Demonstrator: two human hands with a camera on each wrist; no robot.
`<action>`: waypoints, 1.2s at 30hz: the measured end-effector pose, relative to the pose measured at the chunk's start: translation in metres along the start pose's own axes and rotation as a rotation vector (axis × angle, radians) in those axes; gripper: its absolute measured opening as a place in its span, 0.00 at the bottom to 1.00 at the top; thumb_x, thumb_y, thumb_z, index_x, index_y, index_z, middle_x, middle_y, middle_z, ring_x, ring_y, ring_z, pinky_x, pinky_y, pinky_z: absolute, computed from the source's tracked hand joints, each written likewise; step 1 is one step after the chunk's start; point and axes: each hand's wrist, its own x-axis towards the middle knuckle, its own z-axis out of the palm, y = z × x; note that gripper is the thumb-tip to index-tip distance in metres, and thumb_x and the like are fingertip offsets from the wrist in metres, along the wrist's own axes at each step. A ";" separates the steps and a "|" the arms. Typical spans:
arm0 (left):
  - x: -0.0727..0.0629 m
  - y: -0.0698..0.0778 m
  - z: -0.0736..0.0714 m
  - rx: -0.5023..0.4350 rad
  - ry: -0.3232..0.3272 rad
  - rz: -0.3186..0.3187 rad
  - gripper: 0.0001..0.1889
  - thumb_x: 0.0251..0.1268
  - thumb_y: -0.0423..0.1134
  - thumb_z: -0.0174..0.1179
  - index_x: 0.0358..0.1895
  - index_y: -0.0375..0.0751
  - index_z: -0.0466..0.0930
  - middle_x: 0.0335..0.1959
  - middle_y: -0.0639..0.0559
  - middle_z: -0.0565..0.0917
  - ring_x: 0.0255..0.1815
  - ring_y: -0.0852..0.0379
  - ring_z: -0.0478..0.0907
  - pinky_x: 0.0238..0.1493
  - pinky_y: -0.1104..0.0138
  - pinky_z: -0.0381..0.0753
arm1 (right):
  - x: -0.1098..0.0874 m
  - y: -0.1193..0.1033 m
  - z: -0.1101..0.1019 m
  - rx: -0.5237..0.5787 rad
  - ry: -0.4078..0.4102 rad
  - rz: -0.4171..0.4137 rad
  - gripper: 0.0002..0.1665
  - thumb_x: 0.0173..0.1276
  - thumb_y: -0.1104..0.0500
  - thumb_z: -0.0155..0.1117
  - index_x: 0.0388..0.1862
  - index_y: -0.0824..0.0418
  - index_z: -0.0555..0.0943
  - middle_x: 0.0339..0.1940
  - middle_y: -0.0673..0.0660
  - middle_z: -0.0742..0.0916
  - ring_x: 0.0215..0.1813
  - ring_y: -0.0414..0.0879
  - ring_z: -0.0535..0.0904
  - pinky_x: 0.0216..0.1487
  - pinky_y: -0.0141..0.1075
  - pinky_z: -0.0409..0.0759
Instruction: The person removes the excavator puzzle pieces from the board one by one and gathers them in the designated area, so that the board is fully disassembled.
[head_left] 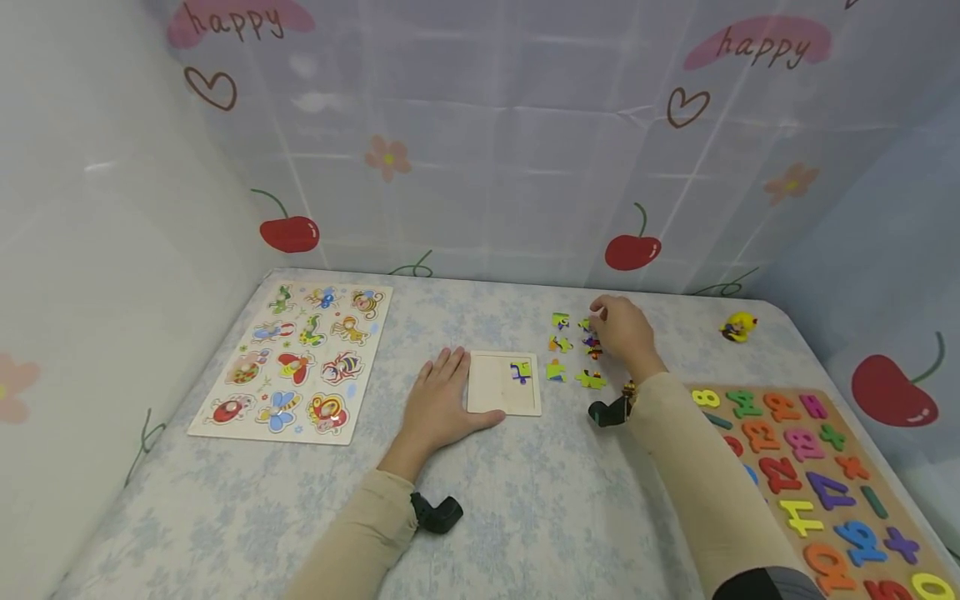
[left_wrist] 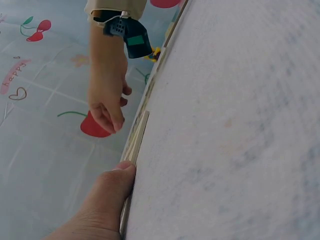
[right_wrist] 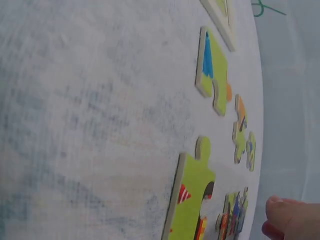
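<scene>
My left hand point(head_left: 442, 404) lies flat with fingers spread at the left side of a wooden puzzle tray point(head_left: 487, 383). In the left wrist view, its thumb point(left_wrist: 117, 182) rests against the tray's edge. One purple and green jigsaw piece point(head_left: 521, 372) sits in the right part of the tray. My right hand point(head_left: 624, 332) hovers with bent fingers over the loose jigsaw pieces point(head_left: 591, 379) right of the tray. In the right wrist view, its fingertips point(right_wrist: 280, 212) are above the table beside the green pieces point(right_wrist: 192, 185). Whether they pinch anything is hidden.
An insect picture board point(head_left: 292, 362) lies on the left. A board of coloured numbers and letters point(head_left: 825, 467) fills the right front, partly under the right forearm. A small yellow figure point(head_left: 738, 327) is at the back right. Printed curtains point(head_left: 487, 150) surround the table.
</scene>
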 end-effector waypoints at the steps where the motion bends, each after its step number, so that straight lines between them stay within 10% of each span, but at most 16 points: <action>1: 0.000 0.000 0.000 0.004 0.000 0.000 0.63 0.47 0.82 0.55 0.80 0.43 0.51 0.82 0.50 0.53 0.84 0.50 0.44 0.82 0.53 0.45 | -0.002 -0.003 0.000 0.011 -0.002 -0.019 0.17 0.76 0.55 0.58 0.59 0.59 0.78 0.46 0.61 0.81 0.42 0.54 0.77 0.39 0.45 0.77; 18: 0.001 0.001 -0.001 0.005 -0.002 -0.011 0.64 0.46 0.83 0.54 0.80 0.44 0.50 0.82 0.50 0.53 0.83 0.51 0.45 0.83 0.53 0.44 | -0.052 -0.070 0.018 0.003 -0.241 -0.436 0.17 0.67 0.54 0.69 0.53 0.54 0.85 0.47 0.55 0.85 0.48 0.49 0.77 0.48 0.43 0.79; 36: 0.000 0.002 0.000 0.019 -0.005 -0.007 0.63 0.46 0.83 0.53 0.80 0.44 0.50 0.82 0.50 0.53 0.83 0.51 0.45 0.82 0.53 0.44 | -0.059 -0.070 0.033 -0.005 -0.260 -0.396 0.21 0.63 0.50 0.73 0.54 0.52 0.83 0.47 0.51 0.82 0.52 0.50 0.73 0.54 0.45 0.76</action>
